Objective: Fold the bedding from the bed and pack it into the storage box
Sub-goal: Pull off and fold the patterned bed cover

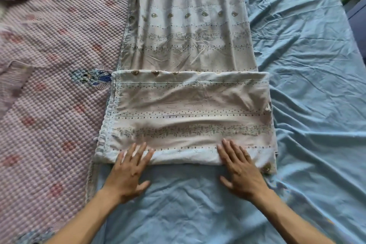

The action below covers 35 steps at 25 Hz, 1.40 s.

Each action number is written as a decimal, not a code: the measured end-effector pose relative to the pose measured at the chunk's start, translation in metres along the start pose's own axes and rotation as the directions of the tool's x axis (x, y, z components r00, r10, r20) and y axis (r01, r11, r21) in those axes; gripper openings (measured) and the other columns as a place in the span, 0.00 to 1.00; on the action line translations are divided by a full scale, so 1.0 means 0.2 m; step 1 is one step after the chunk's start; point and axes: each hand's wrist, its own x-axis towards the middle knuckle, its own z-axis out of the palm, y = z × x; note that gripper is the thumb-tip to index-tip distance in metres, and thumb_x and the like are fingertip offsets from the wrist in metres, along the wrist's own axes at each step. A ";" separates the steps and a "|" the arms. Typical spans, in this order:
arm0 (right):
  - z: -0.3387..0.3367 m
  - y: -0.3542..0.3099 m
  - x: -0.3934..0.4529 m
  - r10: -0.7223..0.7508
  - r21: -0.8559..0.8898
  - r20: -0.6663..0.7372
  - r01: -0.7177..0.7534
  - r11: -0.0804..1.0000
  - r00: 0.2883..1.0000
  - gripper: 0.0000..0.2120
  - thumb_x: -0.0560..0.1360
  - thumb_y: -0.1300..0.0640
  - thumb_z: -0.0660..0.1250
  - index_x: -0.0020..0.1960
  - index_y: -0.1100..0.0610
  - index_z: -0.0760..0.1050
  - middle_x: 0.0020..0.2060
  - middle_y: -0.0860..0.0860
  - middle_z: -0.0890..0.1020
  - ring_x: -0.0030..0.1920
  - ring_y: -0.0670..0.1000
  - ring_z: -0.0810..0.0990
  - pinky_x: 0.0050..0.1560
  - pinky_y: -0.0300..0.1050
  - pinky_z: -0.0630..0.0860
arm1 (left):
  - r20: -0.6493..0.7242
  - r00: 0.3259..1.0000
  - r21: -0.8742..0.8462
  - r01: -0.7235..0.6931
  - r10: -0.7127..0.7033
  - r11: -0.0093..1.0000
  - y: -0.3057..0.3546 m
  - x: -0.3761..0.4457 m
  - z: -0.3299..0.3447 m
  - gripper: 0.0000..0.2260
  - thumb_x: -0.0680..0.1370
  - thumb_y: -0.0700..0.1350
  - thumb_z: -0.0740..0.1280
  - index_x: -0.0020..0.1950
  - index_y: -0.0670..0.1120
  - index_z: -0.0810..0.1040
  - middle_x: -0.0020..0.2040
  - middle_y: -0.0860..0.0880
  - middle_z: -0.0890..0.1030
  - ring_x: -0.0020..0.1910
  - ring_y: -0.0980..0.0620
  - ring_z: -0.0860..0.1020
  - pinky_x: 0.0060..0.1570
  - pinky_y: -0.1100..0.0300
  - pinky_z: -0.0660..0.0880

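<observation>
Blue bed sheet [297,65] underneath, pink quilt [49,85] at left. Risk: loose layers slipping askew if rolled unevenly. Printed bedding [190,109], partly folded, lying centre, stretching far. Left hand [128,172] and right hand [241,170] flat, fingers straight, pressing its near edge.

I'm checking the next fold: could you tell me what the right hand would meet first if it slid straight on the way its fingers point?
The right hand already rests on the folded sheet; straight on, its fingers would likely ride further up that fold.
</observation>
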 end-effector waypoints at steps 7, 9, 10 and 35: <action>0.01 0.19 0.13 0.209 -0.113 -0.144 -0.226 0.968 0.967 0.17 0.70 0.63 0.56 0.53 0.64 0.79 0.49 0.63 0.83 0.49 0.63 0.83 0.45 0.55 0.80 | -0.261 0.943 0.074 0.235 -0.208 0.969 -0.02 0.20 -0.10 0.16 0.69 0.31 0.70 0.54 0.43 0.77 0.50 0.40 0.80 0.41 0.38 0.79 0.29 0.46 0.78; -0.08 0.21 0.13 0.145 -0.070 -0.189 -0.161 0.984 0.971 0.13 0.67 0.64 0.54 0.39 0.60 0.77 0.34 0.59 0.82 0.34 0.60 0.82 0.32 0.51 0.77 | -0.228 0.932 -0.003 0.287 -0.280 0.958 -0.01 0.21 -0.20 0.07 0.73 0.37 0.69 0.51 0.43 0.80 0.46 0.41 0.82 0.41 0.39 0.80 0.31 0.48 0.78; -0.14 0.21 0.11 0.150 -0.059 -0.189 -0.164 0.985 0.970 0.10 0.66 0.65 0.55 0.34 0.59 0.75 0.30 0.58 0.80 0.29 0.59 0.80 0.28 0.49 0.75 | -0.188 0.934 -0.024 0.306 -0.305 0.952 0.00 0.19 -0.24 0.06 0.76 0.41 0.67 0.51 0.44 0.80 0.46 0.42 0.82 0.42 0.40 0.80 0.36 0.49 0.78; -0.94 -0.19 -0.81 0.190 -0.012 0.601 -0.228 0.974 0.776 0.13 0.73 0.57 0.61 0.54 0.58 0.80 0.54 0.57 0.83 0.53 0.58 0.82 0.51 0.49 0.78 | 0.366 0.898 0.043 0.244 -0.243 0.969 0.35 -1.07 -0.62 0.13 0.75 0.49 0.66 0.57 0.47 0.77 0.56 0.46 0.81 0.54 0.46 0.79 0.51 0.54 0.76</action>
